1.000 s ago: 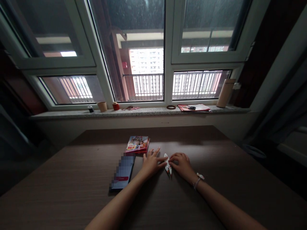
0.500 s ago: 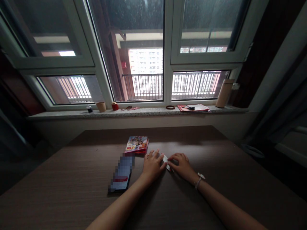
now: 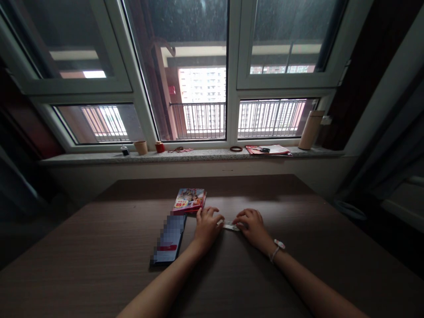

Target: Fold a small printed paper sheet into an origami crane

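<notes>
A small folded piece of white printed paper lies flat on the dark wooden table, stretched between my two hands. My left hand has its fingers curled and pinches the paper's left end. My right hand, with a bracelet at the wrist, pinches the right end with bent fingers. Both hands rest on the tabletop near its middle.
A dark phone lies left of my left hand. A small stack of colourful leaflets sits just behind it. The windowsill holds cups, a bracelet ring, red papers and a tall beige flask.
The paper stood upright and angled between my hands a second ago; now it lies flat and horizontal. My left fingers, spread before, have curled in onto its end.
</notes>
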Demonstrator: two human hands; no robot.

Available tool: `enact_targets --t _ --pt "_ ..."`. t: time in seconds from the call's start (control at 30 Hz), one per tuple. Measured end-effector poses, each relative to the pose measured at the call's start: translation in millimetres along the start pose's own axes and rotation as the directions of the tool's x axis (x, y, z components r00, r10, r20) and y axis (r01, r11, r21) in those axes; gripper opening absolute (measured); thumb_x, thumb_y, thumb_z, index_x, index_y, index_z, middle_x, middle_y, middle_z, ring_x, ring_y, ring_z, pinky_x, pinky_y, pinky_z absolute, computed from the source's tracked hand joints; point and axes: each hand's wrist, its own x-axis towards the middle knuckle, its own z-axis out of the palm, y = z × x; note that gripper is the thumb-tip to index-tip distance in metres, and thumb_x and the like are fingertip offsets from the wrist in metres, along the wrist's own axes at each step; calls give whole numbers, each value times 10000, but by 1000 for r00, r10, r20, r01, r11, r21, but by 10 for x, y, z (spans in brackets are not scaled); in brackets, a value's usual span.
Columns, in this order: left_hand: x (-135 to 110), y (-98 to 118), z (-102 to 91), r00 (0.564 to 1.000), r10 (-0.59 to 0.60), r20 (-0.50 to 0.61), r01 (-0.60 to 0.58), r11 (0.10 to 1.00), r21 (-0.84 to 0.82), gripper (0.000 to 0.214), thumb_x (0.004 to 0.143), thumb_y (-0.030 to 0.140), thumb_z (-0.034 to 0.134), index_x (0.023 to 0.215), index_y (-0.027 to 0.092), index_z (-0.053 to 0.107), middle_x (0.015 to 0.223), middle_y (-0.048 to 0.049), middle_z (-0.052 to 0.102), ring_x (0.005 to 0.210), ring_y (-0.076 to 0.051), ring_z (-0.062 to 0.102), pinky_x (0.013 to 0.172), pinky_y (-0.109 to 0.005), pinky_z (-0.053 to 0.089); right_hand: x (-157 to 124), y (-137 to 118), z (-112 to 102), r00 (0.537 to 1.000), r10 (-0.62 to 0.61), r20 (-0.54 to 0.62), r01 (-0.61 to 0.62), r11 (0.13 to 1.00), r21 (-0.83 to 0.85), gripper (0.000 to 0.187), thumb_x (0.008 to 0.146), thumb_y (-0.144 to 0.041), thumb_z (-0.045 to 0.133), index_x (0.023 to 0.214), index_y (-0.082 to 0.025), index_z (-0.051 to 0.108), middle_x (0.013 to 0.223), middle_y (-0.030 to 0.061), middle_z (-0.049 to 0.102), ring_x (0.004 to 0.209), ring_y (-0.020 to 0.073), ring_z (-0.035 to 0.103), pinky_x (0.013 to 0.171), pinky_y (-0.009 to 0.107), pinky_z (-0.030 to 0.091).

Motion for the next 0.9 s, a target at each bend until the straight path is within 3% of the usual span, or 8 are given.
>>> enact_targets --t 0.17,0.33,0.53,0.63,0.77,0.9 --pt "4 -12 -2 995 63 75 -59 997 -52 79 804 280 663 808 303 738 1256 -25 581 1261 -278 389 1093 -563 177 5 23 -22 999 -10 -32 7 995 -99 307 827 -157 544 916 -387 726 1077 16 637 1155 266 423 1084 580 110" --pt "3 -50 23 988 126 91 -117 988 -98 63 745 341 719 771 284 726 1274 -19 567 1262 -292 377 1089 -578 182 9 49 -30 1000 28 -8 -28 991 -132 224 837 -256 567 919 -386 731 1106 24 630 1201 296 388 1074 631 80" --pt "-29 -2 84 984 174 47 -170 981 -94 65 743 330 715 746 265 710 1252 -13 585 1249 -289 385 1101 -614 126 1 58 -19 999 28 29 -23 989 -146 256 829 -390 595 1074 -414 664 1227 14 567 1238 285 373 1075 627 127" --pt "-44 17 90 979 192 64 -184 976 -117 77 749 349 711 775 276 712 1240 -6 593 1243 -284 393 1105 -617 130 16 69 0 997 71 -1 -71 982 -175 319 834 -389 584 1151 -368 613 1244 44 543 1215 277 404 1068 603 187" --pt "-48 11 81 970 213 116 -194 969 -152 110 743 366 722 834 305 715 1246 -1 591 1259 -295 383 1100 -636 124 28 89 34 993 109 -37 -114 976 -184 302 836 -408 567 1106 -274 592 1168 68 572 1155 273 453 1055 560 242" --pt "-46 0 58 972 191 137 -173 975 -137 244 746 347 723 988 353 693 1295 -3 561 1279 -301 372 1091 -658 128 21 96 62 991 125 -46 -131 978 -164 254 837 -416 563 1025 -246 585 1108 61 592 1117 270 474 1048 535 251"
